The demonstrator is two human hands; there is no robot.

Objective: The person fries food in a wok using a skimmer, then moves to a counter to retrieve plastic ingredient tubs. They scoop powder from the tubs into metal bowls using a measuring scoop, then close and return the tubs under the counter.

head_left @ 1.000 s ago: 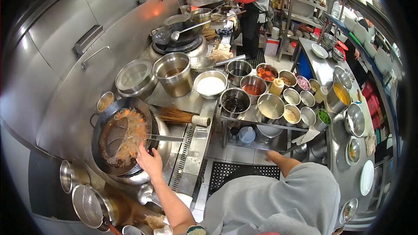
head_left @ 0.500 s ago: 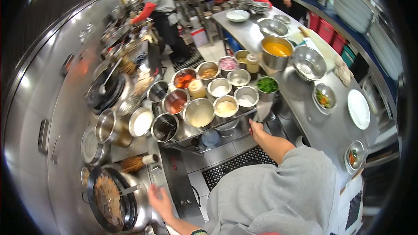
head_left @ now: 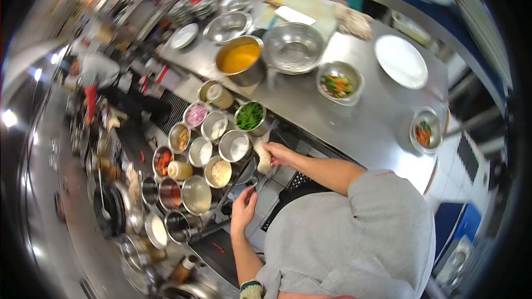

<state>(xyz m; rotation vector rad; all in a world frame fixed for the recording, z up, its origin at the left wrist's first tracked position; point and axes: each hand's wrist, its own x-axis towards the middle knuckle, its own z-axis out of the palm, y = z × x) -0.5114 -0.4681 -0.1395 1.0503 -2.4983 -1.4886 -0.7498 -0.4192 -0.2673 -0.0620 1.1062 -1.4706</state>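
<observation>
My left hand (head_left: 244, 209) is raised in front of the steel pots, its fingers loosely bent and apart, holding nothing. A white cloth (head_left: 262, 156) hangs at the rack's edge, just below the pot of chopped greens (head_left: 250, 116). The fingers of my right hand (head_left: 280, 154) are closed on the cloth's side. Near my hands are a pot of pale flakes (head_left: 218, 172), a pot of white powder (head_left: 234, 146) and a pot of pale liquid (head_left: 197, 195).
The steel counter (head_left: 310, 122) holds a pot of orange liquid (head_left: 238, 57), a bowl of cut vegetables (head_left: 337, 83), a smaller bowl (head_left: 425, 132) and a white plate (head_left: 401, 61). Another person (head_left: 102, 73) stands at the stoves, upper left.
The view has swung right, from the wok to the counter. My left hand has left the wok's side and the strainer handle. My right hand has come to the white cloth.
</observation>
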